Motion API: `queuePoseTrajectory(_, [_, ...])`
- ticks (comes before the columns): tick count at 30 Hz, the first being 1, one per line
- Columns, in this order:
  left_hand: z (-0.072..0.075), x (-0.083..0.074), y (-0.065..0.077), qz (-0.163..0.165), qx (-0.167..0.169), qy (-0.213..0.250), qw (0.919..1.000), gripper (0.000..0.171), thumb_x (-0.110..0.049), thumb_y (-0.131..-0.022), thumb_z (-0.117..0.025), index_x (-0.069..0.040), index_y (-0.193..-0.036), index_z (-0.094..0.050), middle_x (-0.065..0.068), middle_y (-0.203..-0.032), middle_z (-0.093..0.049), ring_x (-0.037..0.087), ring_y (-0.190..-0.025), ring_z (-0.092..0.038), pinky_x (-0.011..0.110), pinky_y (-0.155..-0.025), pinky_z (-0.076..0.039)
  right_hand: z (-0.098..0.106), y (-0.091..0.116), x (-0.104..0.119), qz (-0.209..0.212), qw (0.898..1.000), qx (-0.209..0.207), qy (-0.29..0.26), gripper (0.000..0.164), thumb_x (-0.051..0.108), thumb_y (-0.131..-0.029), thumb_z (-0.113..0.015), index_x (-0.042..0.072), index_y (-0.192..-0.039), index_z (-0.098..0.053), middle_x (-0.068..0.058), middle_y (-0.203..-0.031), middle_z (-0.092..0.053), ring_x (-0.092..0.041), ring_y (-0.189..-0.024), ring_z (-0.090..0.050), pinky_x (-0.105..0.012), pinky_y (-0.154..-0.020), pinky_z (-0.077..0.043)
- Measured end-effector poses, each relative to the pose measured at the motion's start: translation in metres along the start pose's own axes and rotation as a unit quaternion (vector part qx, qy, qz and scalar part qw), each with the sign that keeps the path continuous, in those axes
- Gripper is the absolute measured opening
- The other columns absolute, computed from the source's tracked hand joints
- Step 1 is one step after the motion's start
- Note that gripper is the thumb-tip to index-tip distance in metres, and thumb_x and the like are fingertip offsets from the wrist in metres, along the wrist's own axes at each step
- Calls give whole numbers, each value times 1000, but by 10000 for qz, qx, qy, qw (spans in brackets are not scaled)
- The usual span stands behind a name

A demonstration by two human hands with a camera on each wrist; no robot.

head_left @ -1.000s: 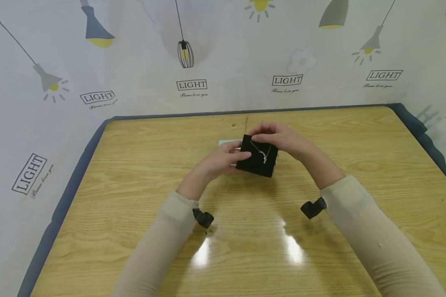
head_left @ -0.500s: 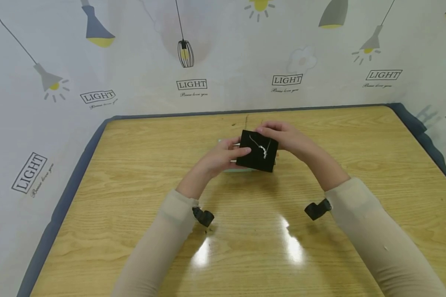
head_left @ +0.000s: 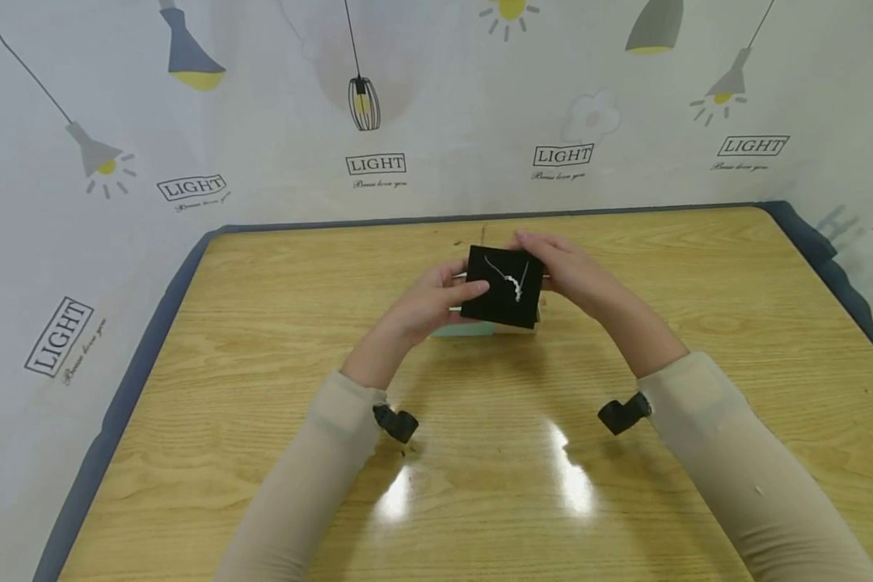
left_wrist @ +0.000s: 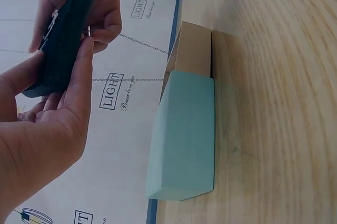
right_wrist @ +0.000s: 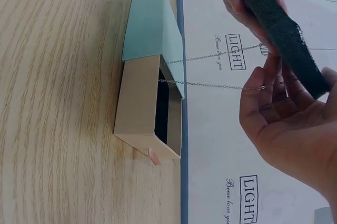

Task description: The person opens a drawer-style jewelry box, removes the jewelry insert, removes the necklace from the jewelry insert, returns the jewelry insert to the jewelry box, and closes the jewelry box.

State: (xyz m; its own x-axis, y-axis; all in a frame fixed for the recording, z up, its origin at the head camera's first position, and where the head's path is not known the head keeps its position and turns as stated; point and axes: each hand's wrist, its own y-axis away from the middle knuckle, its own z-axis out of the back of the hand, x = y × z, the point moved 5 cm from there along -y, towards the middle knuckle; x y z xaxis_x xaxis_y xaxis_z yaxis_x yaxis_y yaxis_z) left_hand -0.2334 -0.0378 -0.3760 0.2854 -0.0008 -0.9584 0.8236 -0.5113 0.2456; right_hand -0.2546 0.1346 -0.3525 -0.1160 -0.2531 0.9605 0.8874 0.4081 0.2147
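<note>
A square black foam pad is held up above the table, with a silver necklace across its front face. My left hand grips the pad's left side, thumb on the front and fingers behind. At the upper right corner my right hand holds the pad; its curled fingers lie behind it, next to the chain. Two strands of chain run down from behind the pad to the open drawer of a small box. The drawer sticks partly out of its mint-green sleeve.
The box rests on the wooden table below the hands. A small pinkish pull tab sticks out of the drawer's end. Behind the table's dark edge rises a lamp-printed cloth backdrop.
The pad has shifted up in the head view, uncovering more of the green box beneath. My right hand has slid from the pad's top front toward its right corner.
</note>
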Motion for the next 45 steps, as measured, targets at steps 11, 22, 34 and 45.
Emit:
queuePoseTrajectory(11, [-1,-11,6,-201,-103,12,9997,44,-4,-104,-47,-1,-147,-40,29,-143,-51,30,-120,-61,52,-103,-52,0,2,8,31,9996,-202,-180,61,55,-106,-25,5,-123,-55,9,-104,-63,-6,-97,-62,-20,-88,-53])
queuePoseTrajectory(22, [-3,-17,11,-258,-158,76,9995,44,-3,-103,-48,0,-146,-40,30,-142,-52,27,-114,-63,52,-103,-52,-2,3,10,252,9982,-134,-518,54,56,-105,-25,14,-112,-58,10,-99,-65,-6,-93,-62,-22,-84,-53])
queuePoseTrajectory(34, [-3,-22,15,-358,-107,77,9993,47,-4,-103,-49,-3,-149,-39,28,-143,-51,30,-121,-61,51,-103,-52,-3,5,12,259,9950,-175,-948,48,54,-106,-28,17,-104,-58,10,-92,-65,-6,-86,-60,-22,-79,-53])
queuePoseTrajectory(45, [-3,-29,24,-462,-142,14,9988,48,-3,-103,-49,-3,-150,-39,28,-141,-52,22,-113,-63,50,-102,-54,-5,6,14,124,9922,-177,-1225,45,53,-105,-31,16,-101,-56,11,-87,-67,-6,-84,-60,-22,-75,-52])
